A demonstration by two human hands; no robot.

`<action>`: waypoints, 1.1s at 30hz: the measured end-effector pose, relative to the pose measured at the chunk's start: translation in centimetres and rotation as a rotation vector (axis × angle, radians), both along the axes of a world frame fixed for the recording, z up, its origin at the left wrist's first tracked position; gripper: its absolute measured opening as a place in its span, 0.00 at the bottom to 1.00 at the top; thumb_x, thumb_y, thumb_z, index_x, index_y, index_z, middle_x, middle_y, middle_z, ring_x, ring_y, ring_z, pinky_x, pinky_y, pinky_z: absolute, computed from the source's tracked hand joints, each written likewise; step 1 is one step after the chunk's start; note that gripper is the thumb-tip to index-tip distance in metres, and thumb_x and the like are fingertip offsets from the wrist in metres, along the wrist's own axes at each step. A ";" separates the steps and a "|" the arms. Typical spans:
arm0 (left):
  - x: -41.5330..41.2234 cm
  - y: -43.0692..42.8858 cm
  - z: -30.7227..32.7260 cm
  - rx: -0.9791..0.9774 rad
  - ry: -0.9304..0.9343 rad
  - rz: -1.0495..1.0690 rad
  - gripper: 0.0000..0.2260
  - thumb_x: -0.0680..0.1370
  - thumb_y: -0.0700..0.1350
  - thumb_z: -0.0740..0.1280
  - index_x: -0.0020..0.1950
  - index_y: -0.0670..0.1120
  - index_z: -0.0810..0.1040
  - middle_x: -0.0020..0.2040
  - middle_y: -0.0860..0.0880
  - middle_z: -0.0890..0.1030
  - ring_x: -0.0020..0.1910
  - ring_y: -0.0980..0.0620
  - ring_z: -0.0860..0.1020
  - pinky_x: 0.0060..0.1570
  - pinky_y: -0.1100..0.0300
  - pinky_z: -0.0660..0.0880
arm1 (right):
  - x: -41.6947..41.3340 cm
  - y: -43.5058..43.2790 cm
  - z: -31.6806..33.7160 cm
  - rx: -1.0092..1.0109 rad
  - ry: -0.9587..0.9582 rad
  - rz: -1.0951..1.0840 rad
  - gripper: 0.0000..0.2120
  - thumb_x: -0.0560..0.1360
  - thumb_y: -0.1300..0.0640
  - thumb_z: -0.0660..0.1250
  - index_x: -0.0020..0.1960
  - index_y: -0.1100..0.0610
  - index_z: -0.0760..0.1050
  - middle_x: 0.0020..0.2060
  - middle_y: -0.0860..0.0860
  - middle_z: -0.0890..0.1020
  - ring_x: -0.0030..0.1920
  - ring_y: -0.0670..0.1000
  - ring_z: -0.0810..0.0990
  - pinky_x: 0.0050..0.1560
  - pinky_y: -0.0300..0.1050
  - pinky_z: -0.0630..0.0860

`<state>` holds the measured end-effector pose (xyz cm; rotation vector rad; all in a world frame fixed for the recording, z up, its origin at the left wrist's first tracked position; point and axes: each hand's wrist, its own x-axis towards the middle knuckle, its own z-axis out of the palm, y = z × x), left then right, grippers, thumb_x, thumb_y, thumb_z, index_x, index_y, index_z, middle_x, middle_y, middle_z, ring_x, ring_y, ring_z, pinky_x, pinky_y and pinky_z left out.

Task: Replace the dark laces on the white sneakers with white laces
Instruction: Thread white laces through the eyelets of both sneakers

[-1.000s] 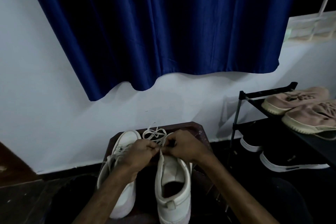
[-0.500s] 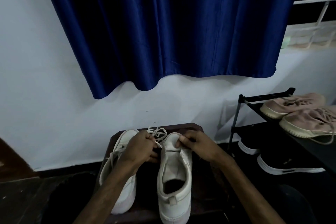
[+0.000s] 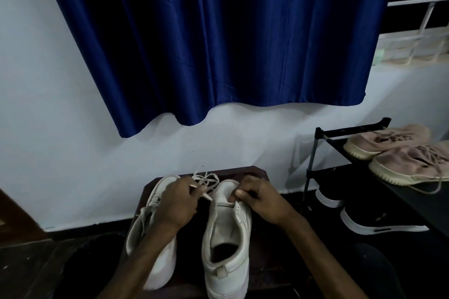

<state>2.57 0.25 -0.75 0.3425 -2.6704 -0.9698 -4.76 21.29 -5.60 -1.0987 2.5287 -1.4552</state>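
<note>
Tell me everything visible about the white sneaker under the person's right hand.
The sneaker is off-white, leather-like and low-cut, standing upright on the dark table, heel toward the camera. A small pull tab sits on the heel; the tongue lies exposed, no lace seen across it. The right hand pinches its right eyelet edge near the toe. The left hand holds a white lace tip beside its left edge.

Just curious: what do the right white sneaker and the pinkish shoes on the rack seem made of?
White sneaker: smooth matte leather or faux leather, from its plain panels. Pinkish shoes: probably knit or suede-like fabric, given their dull, fuzzy surface. Dim light leaves both uncertain.
</note>
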 end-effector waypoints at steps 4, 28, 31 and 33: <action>0.6 -2.3 3.4 0.307 0.244 0.142 0.10 0.79 0.46 0.68 0.39 0.45 0.77 0.35 0.45 0.80 0.31 0.45 0.81 0.35 0.51 0.81 | 0.1 0.1 -0.1 0.048 0.098 -0.004 0.08 0.78 0.51 0.64 0.47 0.45 0.83 0.43 0.42 0.78 0.48 0.43 0.78 0.53 0.47 0.75; 1.9 -2.1 3.7 0.527 0.192 0.045 0.15 0.81 0.48 0.65 0.36 0.46 0.78 0.34 0.52 0.77 0.31 0.58 0.72 0.35 0.62 0.68 | 0.4 0.6 -0.4 0.382 0.256 -0.138 0.31 0.70 0.64 0.55 0.63 0.37 0.74 0.64 0.33 0.72 0.62 0.44 0.68 0.56 0.49 0.65; 3.0 -1.7 5.0 0.815 0.334 0.140 0.13 0.82 0.47 0.61 0.43 0.43 0.77 0.35 0.52 0.74 0.30 0.56 0.66 0.26 0.69 0.64 | 0.3 0.5 -0.5 0.400 0.293 -0.130 0.30 0.71 0.65 0.57 0.64 0.37 0.74 0.64 0.33 0.72 0.62 0.43 0.68 0.55 0.49 0.66; 3.5 -0.9 4.8 0.767 0.326 0.070 0.15 0.83 0.49 0.59 0.46 0.42 0.80 0.36 0.48 0.75 0.30 0.53 0.65 0.25 0.66 0.63 | 0.3 0.3 -0.7 0.377 0.317 -0.135 0.24 0.75 0.61 0.57 0.62 0.37 0.75 0.63 0.33 0.73 0.62 0.42 0.69 0.56 0.49 0.66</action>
